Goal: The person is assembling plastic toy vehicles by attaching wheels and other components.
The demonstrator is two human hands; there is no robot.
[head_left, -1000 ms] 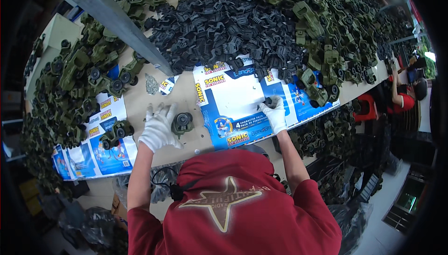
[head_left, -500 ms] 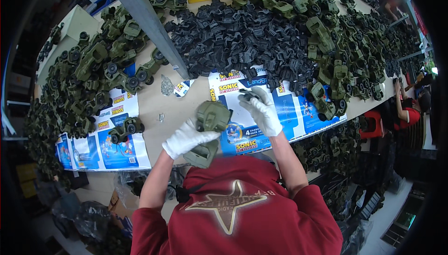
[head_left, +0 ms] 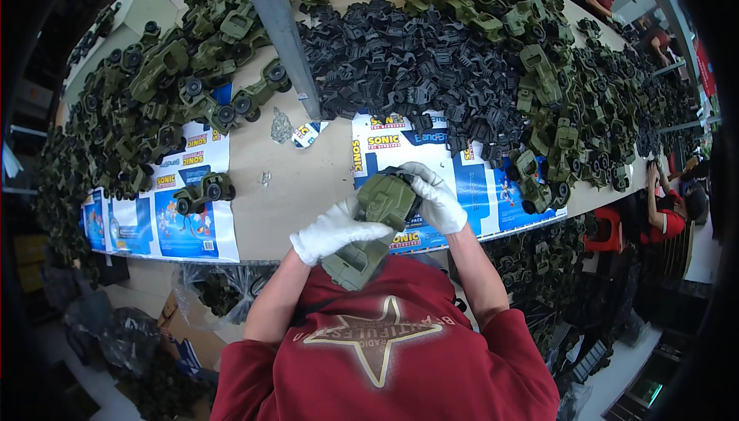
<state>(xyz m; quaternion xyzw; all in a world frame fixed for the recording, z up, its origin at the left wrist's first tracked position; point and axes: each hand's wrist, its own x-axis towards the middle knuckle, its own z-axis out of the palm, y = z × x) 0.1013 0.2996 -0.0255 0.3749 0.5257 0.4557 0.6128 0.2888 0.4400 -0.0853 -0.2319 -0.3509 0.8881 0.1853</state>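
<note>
Both my hands wear white gloves and hold one olive-green toy truck body (head_left: 368,225) just above the table's near edge, close to my chest. My left hand (head_left: 332,231) grips its lower left side. My right hand (head_left: 433,196) wraps over its upper right end, where a small black part sits under the fingers. The body is tilted, its long end pointing down toward my red shirt.
A big heap of black plastic parts (head_left: 400,59) lies across the middle. Finished green toy trucks (head_left: 173,67) pile at the left and green trucks (head_left: 554,90) at the right. One truck (head_left: 203,192) stands on blue printed cardboard. A grey post (head_left: 279,28) rises ahead. A person in red (head_left: 666,217) sits right.
One second ago my hands were apart on the table, the left near a small black part. They came together, lifted the green truck body and brought it closer to me.
</note>
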